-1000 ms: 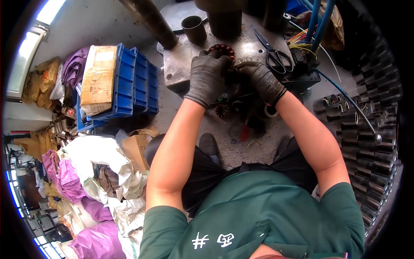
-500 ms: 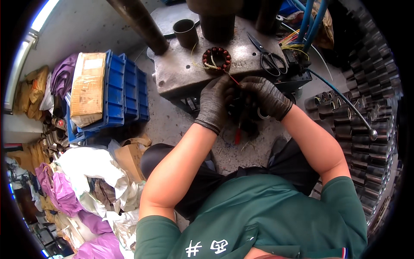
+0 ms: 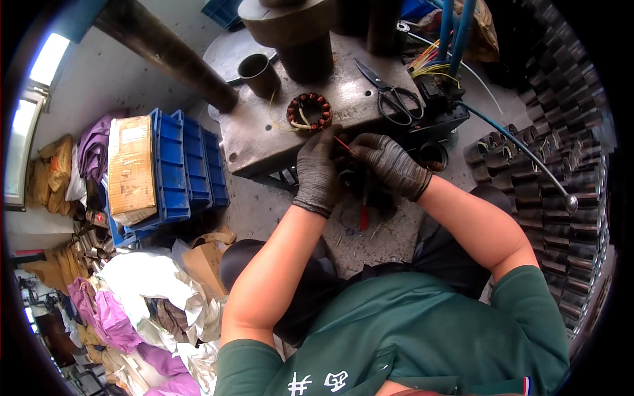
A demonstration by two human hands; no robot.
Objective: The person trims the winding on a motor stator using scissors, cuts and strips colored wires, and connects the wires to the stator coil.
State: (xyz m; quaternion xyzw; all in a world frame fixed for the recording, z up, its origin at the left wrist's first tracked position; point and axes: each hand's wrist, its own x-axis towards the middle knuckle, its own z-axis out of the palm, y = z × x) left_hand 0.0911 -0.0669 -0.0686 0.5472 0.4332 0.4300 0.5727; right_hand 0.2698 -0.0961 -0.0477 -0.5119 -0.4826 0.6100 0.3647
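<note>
Between my two hands, a short red wire (image 3: 343, 143) stretches just off the near edge of the metal press bed. My left hand (image 3: 317, 173), in a dark grey knit glove, has its fingers closed round the wire's left end. Gloved the same way, my right hand (image 3: 391, 164) pinches the other end. Just beyond the left fingertips, a stator ring (image 3: 326, 107) with copper-coloured windings and pale leads lies on the press bed (image 3: 254, 142); a thin yellow wire trails beside it. To its right rest black-handled scissors (image 3: 396, 104), blades pointing away.
An open metal cylinder (image 3: 259, 76) stands behind the ring, near the press ram (image 3: 304, 56). Blue crates (image 3: 173, 178) with a cardboard box (image 3: 132, 170) are stacked left. A red-handled tool (image 3: 364, 218) shows below my hands. Rows of dark metal cylinders (image 3: 561, 231) line the right.
The view has shifted, so the press bed and its things sit farther left and lower. Both hands keep hold of the red wire, and the ring stays on the bed.
</note>
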